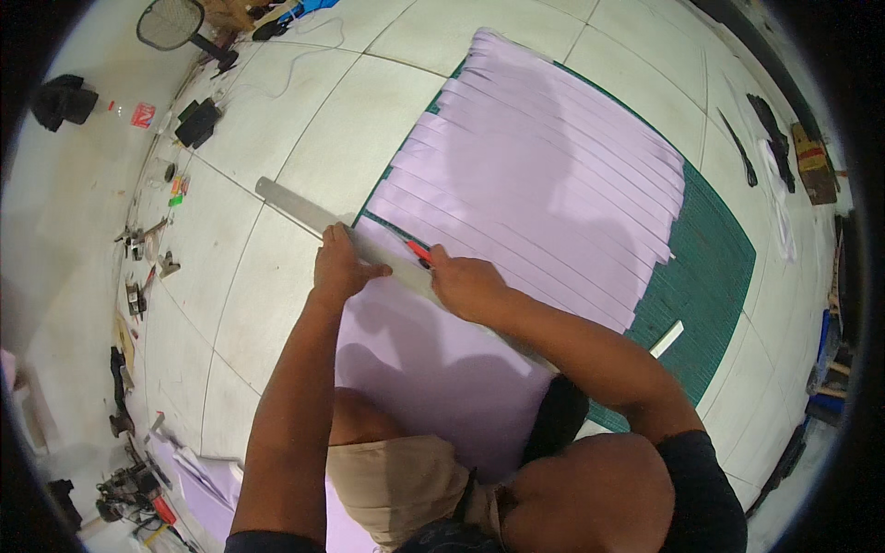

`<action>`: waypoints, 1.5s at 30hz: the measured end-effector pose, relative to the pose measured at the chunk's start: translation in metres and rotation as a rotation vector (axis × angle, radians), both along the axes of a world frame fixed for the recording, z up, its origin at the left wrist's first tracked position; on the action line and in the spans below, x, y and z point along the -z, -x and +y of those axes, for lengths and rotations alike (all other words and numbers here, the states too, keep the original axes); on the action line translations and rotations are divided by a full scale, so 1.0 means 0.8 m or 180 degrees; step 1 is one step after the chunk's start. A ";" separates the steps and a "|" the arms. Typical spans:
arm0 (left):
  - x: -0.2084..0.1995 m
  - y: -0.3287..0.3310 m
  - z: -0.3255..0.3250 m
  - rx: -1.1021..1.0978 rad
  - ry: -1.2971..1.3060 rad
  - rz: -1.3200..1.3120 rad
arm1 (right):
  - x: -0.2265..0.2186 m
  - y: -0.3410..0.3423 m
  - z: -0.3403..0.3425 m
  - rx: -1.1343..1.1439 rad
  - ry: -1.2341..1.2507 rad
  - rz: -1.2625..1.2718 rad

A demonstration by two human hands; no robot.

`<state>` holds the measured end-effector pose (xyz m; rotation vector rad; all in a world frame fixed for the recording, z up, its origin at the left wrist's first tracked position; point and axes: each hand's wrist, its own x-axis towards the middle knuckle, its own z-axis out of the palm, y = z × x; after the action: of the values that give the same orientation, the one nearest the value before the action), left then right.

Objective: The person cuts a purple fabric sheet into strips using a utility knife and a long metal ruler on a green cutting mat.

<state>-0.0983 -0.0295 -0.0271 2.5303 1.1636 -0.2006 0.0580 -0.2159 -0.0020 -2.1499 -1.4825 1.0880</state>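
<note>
A long grey straightedge ruler (300, 210) lies slantwise across lilac fabric (415, 336). My left hand (343, 264) holds the ruler down, its fingertips over the far edge and its thumb stretched along it. My right hand (463, 284) is closed round a red utility knife (418, 251), just beyond the ruler's far edge. By the knife, a narrow gap in the fabric shows the green cutting mat (705, 267) beneath. Beyond the ruler, the fabric (525, 157) lies in many parallel strips. My right forearm hides part of the ruler's right end.
A white strip (667, 339) lies on the mat near my right forearm. Small tools and clips (169, 264) line the left wall. More lilac fabric (212, 484) is at lower left. A racket-shaped swatter (175, 26) lies far left; a brown box (813, 161) stands far right.
</note>
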 end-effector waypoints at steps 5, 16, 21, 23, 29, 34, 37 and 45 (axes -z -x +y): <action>-0.015 -0.017 -0.007 0.0059 0.0109 0.0241 | 0.019 0.033 0.056 -0.0010 -0.0205 -0.0269; -0.028 -0.023 -0.005 -0.0183 0.0144 0.0532 | 0.024 0.045 0.078 -0.0030 -0.0362 -0.0474; -0.024 -0.024 -0.001 0.0202 0.0030 0.0868 | -0.003 0.028 0.093 -0.0144 0.0125 -0.0275; -0.024 -0.027 -0.004 0.0237 0.0001 0.0909 | -0.006 0.023 0.080 -0.0125 0.0289 -0.0244; -0.028 -0.019 -0.005 0.0127 0.0035 0.0879 | -0.037 0.005 -0.013 -0.0154 0.0818 -0.0156; -0.024 -0.026 0.000 0.0151 0.0151 0.0983 | -0.048 -0.013 -0.115 -0.0159 0.1137 -0.0294; -0.028 -0.031 0.001 0.0171 0.0168 0.1051 | -0.054 -0.026 -0.183 -0.0107 0.1569 -0.0334; -0.019 -0.023 0.004 0.0194 0.0143 0.0928 | -0.066 -0.053 -0.399 -0.0133 0.2381 -0.0437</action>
<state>-0.0799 -0.0261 -0.0121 2.5587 1.1689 -0.6219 0.1005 -0.5351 0.0509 -2.7207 -1.3011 1.7507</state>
